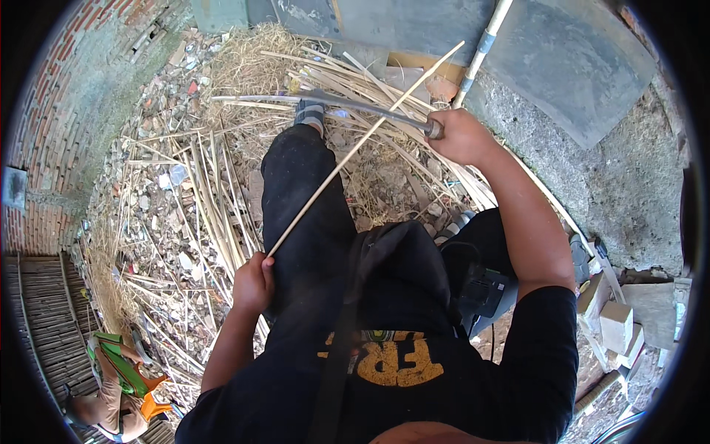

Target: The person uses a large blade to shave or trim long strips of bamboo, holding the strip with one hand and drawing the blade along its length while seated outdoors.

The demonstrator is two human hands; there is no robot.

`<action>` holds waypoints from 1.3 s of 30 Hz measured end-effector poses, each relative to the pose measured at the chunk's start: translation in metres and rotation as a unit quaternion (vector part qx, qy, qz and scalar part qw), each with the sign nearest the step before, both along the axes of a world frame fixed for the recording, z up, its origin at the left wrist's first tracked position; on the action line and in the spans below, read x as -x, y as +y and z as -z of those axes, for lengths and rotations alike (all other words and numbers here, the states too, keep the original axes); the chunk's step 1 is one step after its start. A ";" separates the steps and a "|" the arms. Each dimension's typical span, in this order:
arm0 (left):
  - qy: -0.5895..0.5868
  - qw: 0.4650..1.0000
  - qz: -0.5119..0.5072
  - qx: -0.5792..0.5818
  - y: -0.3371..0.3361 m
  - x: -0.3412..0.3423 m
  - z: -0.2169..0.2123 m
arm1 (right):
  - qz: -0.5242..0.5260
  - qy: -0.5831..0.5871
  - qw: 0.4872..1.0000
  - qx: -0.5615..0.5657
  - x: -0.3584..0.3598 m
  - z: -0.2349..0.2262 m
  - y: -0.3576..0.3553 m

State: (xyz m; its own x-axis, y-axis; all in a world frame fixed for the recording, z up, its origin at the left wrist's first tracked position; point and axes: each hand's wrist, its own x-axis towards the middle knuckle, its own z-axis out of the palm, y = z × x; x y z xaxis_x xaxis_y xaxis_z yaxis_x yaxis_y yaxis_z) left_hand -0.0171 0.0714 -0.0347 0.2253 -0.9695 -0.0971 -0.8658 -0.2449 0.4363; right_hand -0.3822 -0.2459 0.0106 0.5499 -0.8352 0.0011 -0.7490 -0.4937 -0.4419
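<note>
My left hand (253, 283) is closed round the lower end of a long, thin bamboo strip (336, 170). The strip slants up and to the right, past my black-trousered leg (299, 189). In my right hand (462, 137) is the handle of a machete, its long dark blade (355, 103) pointing left. Blade and strip cross near the handle; whether they touch I cannot tell. Beyond the blade lies a pile of split bamboo strips (370, 78). More strips (211, 196) are scattered to the left of my leg.
Rubble and dry shavings (251, 63) cover the ground. A brick wall (74, 118) stands at left, a grey wall (614, 192) at right, with a pale pole (484, 48) leaning at the back. Another person (115, 392) is at lower left. Pale blocks (616, 325) lie at right.
</note>
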 end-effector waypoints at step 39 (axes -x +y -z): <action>0.055 0.997 -0.009 -0.053 0.001 -0.020 -0.017 | 0.031 -0.004 0.999 0.016 0.017 0.023 -0.043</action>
